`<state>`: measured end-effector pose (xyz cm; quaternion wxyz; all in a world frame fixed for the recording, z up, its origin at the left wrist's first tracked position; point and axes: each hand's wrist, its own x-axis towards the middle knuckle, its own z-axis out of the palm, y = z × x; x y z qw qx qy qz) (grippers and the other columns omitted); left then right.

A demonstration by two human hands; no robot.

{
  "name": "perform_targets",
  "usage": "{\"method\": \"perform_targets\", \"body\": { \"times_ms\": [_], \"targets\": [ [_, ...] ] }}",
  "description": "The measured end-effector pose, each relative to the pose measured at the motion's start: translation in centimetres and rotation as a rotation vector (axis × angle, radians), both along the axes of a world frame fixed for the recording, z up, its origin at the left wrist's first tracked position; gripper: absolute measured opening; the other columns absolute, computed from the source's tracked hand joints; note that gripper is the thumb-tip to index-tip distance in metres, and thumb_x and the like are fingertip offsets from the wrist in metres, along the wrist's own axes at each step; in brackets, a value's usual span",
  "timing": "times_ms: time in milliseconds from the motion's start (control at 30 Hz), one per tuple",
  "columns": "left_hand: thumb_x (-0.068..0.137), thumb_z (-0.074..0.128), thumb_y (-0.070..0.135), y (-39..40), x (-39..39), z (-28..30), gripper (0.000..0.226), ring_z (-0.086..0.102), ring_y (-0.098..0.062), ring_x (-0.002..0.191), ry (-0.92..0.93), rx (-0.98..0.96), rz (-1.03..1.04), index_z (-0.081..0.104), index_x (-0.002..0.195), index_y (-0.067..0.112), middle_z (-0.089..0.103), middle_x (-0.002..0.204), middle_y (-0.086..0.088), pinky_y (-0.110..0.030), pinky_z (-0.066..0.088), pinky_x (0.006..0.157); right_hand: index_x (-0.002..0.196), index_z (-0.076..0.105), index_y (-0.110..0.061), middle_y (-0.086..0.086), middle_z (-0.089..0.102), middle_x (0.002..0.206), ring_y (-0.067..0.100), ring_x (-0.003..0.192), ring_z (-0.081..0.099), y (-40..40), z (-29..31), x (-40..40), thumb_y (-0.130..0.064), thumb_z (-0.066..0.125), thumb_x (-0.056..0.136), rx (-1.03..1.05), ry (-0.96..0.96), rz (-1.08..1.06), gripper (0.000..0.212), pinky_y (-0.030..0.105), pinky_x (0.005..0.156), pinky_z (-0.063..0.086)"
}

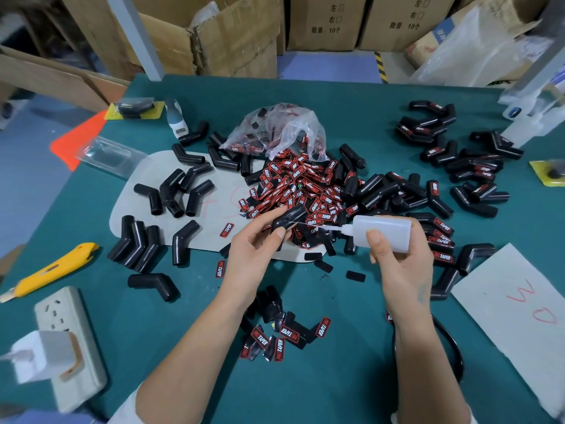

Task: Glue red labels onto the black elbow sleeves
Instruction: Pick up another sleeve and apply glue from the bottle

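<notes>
Left fingers: thumb and fingertips of the left hand (255, 240) pinch a black elbow sleeve (289, 218), held just above the table over the near edge of the label heap.
Right fingers: the right hand (397, 255) wraps a translucent white glue bottle (383, 230), thumb across its front, other fingers behind.
Hand pose: both forearms reach up from the lower edge; the bottle lies sideways, its thin nozzle (330, 229) aimed left at the held sleeve, tip just short of it.
Sleeve look: glossy black, bent tube, open ends.
Label heap (301, 191): red-and-black labels spilling from a clear plastic bag (275, 130) at table centre.
Writing: labels read "TAPER"; the grey card (519, 304) at right shows a red "30".
Other sleeves: plain ones (137, 243) at left, labelled ones (440, 130) at far right.
Surface: green table (321, 390).
</notes>
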<state>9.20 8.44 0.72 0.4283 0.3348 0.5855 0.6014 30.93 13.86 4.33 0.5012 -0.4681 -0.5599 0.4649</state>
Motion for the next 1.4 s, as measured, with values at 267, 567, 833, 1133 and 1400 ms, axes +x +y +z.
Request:
{"method": "perform_targets", "body": {
  "times_ms": [267, 567, 833, 1133, 1400],
  "targets": [
    [0.098, 0.067, 0.017, 0.02, -0.06, -0.05, 0.036, 0.069, -0.027, 0.122, -0.008, 0.011, -0.004, 0.074, 0.129, 0.033, 0.074, 0.13, -0.001, -0.042, 0.049, 0.112, 0.101, 0.066, -0.043, -0.013, 0.072, 0.094, 0.004, 0.073, 0.061, 0.01, -0.11, 0.08, -0.051, 0.072, 0.088, -0.015, 0.012, -0.003, 0.017, 0.014, 0.067, 0.05],
    [0.096, 0.068, 0.021, 0.06, -0.11, 0.02, 0.036, 0.07, -0.024, 0.121, 0.009, 0.013, -0.009, 0.074, 0.129, 0.036, 0.074, 0.131, 0.003, -0.039, 0.05, 0.11, 0.106, 0.066, -0.035, -0.013, 0.072, 0.096, 0.004, 0.075, 0.062, -0.02, -0.15, -0.01, -0.051, 0.072, 0.088, -0.016, 0.019, -0.007, 0.025, 0.014, 0.067, 0.05],
    [0.098, 0.069, 0.018, -0.02, -0.11, 0.14, 0.037, 0.07, -0.019, 0.118, 0.017, 0.016, -0.015, 0.074, 0.127, 0.041, 0.073, 0.131, 0.007, -0.036, 0.051, 0.107, 0.104, 0.066, -0.045, -0.013, 0.072, 0.098, 0.005, 0.078, 0.063, 0.01, -0.13, 0.05, -0.051, 0.072, 0.089, 0.004, 0.008, 0.014, 0.016, 0.015, 0.068, 0.051],
    [0.099, 0.07, 0.012, -0.06, -0.21, -0.21, 0.041, 0.067, -0.016, 0.124, 0.04, 0.02, -0.038, 0.073, 0.13, 0.039, 0.072, 0.134, 0.007, -0.042, 0.049, 0.112, 0.106, 0.066, -0.042, -0.012, 0.072, 0.101, 0.005, 0.079, 0.064, 0.03, -0.33, 0.07, -0.051, 0.072, 0.09, 0.01, 0.005, 0.009, 0.019, 0.015, 0.07, 0.051],
    [0.099, 0.069, 0.005, 0.03, -0.11, -0.18, 0.044, 0.068, -0.014, 0.122, 0.024, 0.028, -0.042, 0.075, 0.128, 0.037, 0.073, 0.132, 0.006, -0.039, 0.049, 0.11, 0.104, 0.066, -0.043, -0.014, 0.071, 0.097, 0.004, 0.078, 0.062, 0.0, -0.23, 0.07, -0.05, 0.072, 0.09, 0.019, 0.002, 0.011, 0.016, 0.013, 0.069, 0.05]
  ]
}}
